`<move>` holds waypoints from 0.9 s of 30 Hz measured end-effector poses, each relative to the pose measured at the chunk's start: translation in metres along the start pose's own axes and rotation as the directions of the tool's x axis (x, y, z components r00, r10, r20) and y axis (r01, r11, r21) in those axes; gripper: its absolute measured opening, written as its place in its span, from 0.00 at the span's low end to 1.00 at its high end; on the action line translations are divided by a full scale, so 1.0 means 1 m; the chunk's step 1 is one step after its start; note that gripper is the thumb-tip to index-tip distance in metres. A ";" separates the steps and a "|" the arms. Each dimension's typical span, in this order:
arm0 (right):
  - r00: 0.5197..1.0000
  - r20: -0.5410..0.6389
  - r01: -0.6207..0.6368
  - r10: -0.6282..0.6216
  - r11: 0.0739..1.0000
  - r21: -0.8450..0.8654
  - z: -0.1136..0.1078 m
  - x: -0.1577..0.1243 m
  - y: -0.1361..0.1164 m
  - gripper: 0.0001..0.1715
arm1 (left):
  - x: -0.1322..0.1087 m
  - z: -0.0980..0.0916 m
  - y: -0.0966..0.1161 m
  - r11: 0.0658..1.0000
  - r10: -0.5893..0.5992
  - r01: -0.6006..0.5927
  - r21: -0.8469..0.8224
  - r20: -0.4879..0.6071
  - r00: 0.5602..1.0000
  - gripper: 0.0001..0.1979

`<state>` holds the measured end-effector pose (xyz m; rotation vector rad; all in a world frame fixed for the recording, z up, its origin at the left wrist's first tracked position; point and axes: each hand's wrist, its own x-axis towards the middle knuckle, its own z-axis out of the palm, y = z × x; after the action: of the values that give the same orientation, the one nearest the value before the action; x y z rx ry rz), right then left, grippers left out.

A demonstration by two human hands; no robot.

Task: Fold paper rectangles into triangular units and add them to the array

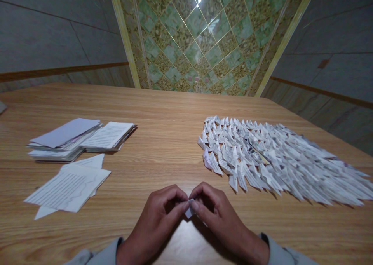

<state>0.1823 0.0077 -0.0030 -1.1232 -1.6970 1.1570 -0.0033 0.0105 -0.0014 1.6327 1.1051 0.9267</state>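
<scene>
Our left hand and right hand pinch a small folded paper at the bottom middle; its long side stands up and down, a bit tilted.

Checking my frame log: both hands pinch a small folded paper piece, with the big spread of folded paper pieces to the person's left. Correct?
Not quite: the head view shows the spread of folded paper pieces to the person's right, not left. The rest stands: the left hand and right hand pinch the small folded paper piece.
</scene>
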 end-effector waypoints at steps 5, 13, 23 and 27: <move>0.998 -0.023 0.059 -0.059 0.998 -0.015 0.001 -0.001 0.002 0.17 | 0.000 0.002 -0.002 0.999 0.019 -0.020 0.043 0.024 1.000 0.12; 1.000 -0.023 0.007 -0.004 0.989 0.145 -0.001 0.000 0.004 0.17 | 0.006 -0.001 -0.002 0.980 -0.117 0.123 -0.154 0.045 0.992 0.12; 0.999 -0.024 0.029 -0.029 1.000 0.009 0.000 -0.001 0.002 0.12 | 0.003 0.000 0.001 0.998 -0.038 0.036 -0.059 -0.030 0.999 0.08; 0.998 0.017 -0.063 0.060 0.943 0.327 0.001 -0.001 0.005 0.15 | 0.004 -0.001 0.000 0.996 -0.030 0.026 -0.084 -0.051 0.998 0.08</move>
<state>0.1825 0.0077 -0.0078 -0.9685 -1.4145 1.4227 -0.0027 0.0144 -0.0011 1.5291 1.1078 0.9895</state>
